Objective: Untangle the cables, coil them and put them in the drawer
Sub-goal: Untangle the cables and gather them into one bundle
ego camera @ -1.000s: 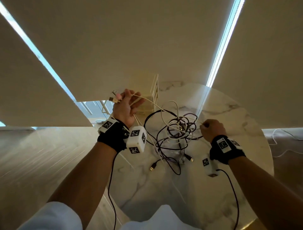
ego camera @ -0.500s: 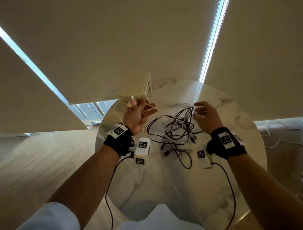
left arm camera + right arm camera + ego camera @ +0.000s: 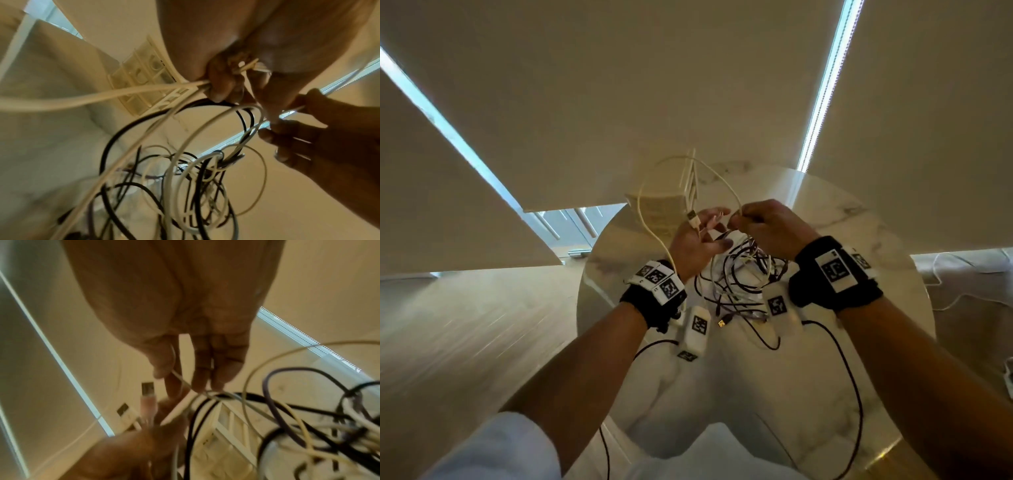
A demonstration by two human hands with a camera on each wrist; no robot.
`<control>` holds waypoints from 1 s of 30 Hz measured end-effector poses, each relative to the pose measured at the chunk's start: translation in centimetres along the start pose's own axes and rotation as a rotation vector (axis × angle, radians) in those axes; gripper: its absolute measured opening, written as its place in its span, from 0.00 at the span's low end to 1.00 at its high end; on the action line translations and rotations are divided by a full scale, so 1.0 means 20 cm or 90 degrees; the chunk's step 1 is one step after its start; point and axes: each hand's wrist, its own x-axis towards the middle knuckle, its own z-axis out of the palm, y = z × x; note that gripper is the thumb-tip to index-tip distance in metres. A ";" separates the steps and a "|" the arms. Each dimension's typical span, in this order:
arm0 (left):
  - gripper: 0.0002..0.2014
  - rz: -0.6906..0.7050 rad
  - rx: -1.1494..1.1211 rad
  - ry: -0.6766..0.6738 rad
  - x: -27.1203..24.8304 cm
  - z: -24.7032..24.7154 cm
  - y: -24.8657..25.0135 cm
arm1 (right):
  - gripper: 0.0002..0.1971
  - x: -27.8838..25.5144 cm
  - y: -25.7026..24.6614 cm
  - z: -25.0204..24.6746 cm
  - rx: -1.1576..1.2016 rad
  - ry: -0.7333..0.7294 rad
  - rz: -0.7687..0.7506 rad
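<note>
A tangle of black, white and purple cables (image 3: 739, 277) lies on the round marble table (image 3: 825, 377) and rises up to my hands. My left hand (image 3: 705, 233) grips a cream cable (image 3: 650, 219) whose USB plug (image 3: 692, 217) sticks out above the fingers; the cable arcs up in a loop. In the left wrist view the fingers (image 3: 222, 81) curl round this cream cable (image 3: 102, 95). My right hand (image 3: 743, 219) meets the left and pinches a thin white cable (image 3: 180, 378) between thumb and forefinger. A small cream drawer unit (image 3: 664, 209) stands behind the hands.
Window blinds hang beyond the table's far edge. A loose USB plug (image 3: 722, 323) from the tangle lies near my left wrist. Wooden floor shows to the left, and a white cord (image 3: 962, 298) trails on the floor to the right.
My right hand moved left and up to meet the left hand and took hold of a thin white cable. The left hand shifted right, and the cream cable now loops higher.
</note>
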 end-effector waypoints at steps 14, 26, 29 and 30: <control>0.29 -0.175 -0.245 -0.083 0.05 0.01 0.03 | 0.15 -0.01 0.05 0.03 0.170 0.054 0.027; 0.10 -0.180 -0.279 -0.119 0.00 -0.02 0.01 | 0.13 -0.01 0.07 -0.04 0.148 0.119 0.039; 0.07 -0.162 -0.201 -0.088 -0.01 0.02 0.00 | 0.11 -0.03 0.05 -0.04 0.168 0.086 0.028; 0.06 -0.150 -0.133 -0.064 -0.02 0.03 -0.01 | 0.11 -0.04 0.04 -0.04 0.171 0.074 0.024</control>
